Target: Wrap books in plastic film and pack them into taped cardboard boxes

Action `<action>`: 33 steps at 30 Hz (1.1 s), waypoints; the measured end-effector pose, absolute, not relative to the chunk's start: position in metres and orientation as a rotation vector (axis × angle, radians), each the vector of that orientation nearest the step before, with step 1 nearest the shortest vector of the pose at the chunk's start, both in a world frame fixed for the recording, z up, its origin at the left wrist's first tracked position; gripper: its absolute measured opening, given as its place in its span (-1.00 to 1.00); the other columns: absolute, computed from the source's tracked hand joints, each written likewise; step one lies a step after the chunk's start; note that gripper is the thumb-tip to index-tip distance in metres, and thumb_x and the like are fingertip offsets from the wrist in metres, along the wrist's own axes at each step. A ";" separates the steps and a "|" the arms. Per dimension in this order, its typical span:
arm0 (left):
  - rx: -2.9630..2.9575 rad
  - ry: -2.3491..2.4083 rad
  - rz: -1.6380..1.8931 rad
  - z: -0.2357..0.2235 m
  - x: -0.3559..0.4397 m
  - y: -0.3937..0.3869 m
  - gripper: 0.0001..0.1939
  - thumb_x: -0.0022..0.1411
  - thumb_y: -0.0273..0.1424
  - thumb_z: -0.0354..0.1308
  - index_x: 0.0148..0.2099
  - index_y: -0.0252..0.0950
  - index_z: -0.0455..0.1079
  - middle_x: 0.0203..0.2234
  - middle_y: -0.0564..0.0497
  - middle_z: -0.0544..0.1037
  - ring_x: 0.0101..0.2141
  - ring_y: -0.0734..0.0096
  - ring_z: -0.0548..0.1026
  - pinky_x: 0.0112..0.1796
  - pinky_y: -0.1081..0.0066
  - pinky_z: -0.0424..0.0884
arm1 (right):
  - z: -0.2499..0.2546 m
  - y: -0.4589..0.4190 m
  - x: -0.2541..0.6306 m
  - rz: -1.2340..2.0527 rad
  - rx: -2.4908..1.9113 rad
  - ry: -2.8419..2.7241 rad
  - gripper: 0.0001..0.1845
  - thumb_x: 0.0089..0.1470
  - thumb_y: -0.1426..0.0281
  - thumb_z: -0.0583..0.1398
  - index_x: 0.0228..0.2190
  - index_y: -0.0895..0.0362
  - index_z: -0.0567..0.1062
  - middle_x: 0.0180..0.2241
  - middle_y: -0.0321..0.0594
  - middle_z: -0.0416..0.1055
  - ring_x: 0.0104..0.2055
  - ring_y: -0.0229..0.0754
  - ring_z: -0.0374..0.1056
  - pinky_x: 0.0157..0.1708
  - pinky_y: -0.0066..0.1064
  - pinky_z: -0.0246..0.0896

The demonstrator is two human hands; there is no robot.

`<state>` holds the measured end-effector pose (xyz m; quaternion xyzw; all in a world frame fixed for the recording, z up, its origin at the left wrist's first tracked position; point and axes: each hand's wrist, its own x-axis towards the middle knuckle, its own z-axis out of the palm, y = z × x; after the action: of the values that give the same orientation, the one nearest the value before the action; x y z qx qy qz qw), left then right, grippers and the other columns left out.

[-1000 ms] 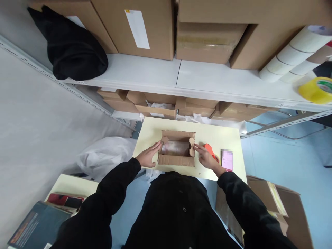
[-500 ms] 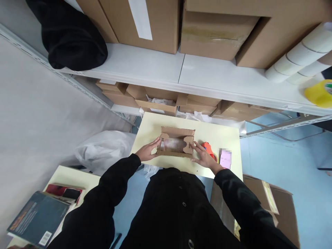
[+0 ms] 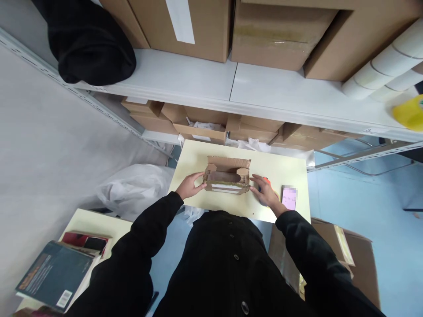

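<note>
A small open cardboard box (image 3: 228,188) sits on the pale table in front of me, its back flap raised and its small side flaps folded inward. White label strips show on its near face. Inside lies something pale that I cannot make out. My left hand (image 3: 191,186) has its thumb and fingers on the box's left end. At the right end, the spread thumb and fingertips of my right hand (image 3: 266,193) bear on the box, so it is held between both hands. Partly hidden behind my right hand is an orange tape dispenser (image 3: 267,180).
A phone (image 3: 288,198) lies at the right of the table (image 3: 198,152). Beyond it stands a shelf (image 3: 185,79) with cardboard boxes, white rolls and yellow tape (image 3: 410,113). Books (image 3: 54,275) lie on a side table at left, near a white plastic bag (image 3: 132,189). An open carton (image 3: 360,264) stands at lower right.
The box has tipped, so its near face with the white strips now shows and less of its inside does. My right hand has shifted slightly, covering more of the tape dispenser.
</note>
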<state>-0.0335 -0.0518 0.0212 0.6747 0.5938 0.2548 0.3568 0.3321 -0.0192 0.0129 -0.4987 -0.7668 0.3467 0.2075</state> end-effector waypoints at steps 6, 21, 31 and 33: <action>1.548 1.570 0.789 0.005 -0.031 -0.045 -0.36 0.04 -0.24 0.25 0.16 -0.30 0.23 -0.11 -0.16 0.53 -0.07 0.17 0.50 0.02 0.17 0.37 | 0.006 -0.014 0.322 0.849 -1.537 -1.996 -0.38 0.08 0.11 0.15 0.11 0.13 0.26 0.03 0.05 0.31 0.03 0.07 0.32 0.02 0.01 0.24; 1.820 1.522 0.626 0.008 -0.041 -0.014 0.02 -0.12 -0.30 0.36 0.33 -0.36 -0.04 0.23 -0.28 0.14 0.21 -0.09 0.17 0.20 0.11 0.10 | 0.030 0.025 0.314 0.729 -1.458 -2.352 0.09 -0.05 0.28 0.27 0.31 0.08 -0.26 0.26 0.09 0.03 0.26 0.19 0.01 0.12 0.08 0.06; 1.961 1.426 0.578 0.017 -0.040 -0.015 -0.07 -0.02 -0.35 0.26 0.35 -0.34 -0.05 0.25 -0.23 0.13 0.22 0.00 0.15 0.22 0.13 0.09 | 0.030 0.012 0.314 0.549 -1.300 -2.534 -0.59 0.13 0.39 0.11 0.03 0.03 0.42 -0.02 -0.03 0.34 0.02 0.09 0.25 0.01 -0.02 0.20; 2.023 1.430 0.520 0.022 -0.037 -0.017 -0.21 0.03 -0.36 0.21 0.30 -0.37 0.09 0.24 -0.24 0.16 0.22 -0.02 0.15 0.22 0.13 0.09 | 0.026 0.004 0.313 0.529 -1.308 -2.578 -0.62 0.13 0.39 0.11 0.00 0.00 0.46 0.01 -0.03 0.32 0.03 0.10 0.23 0.01 0.00 0.19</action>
<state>-0.0372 -0.0166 0.0220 0.7624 0.5387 0.1959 0.3004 0.3129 0.0043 0.0259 -0.4426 -0.8728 0.1791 0.1011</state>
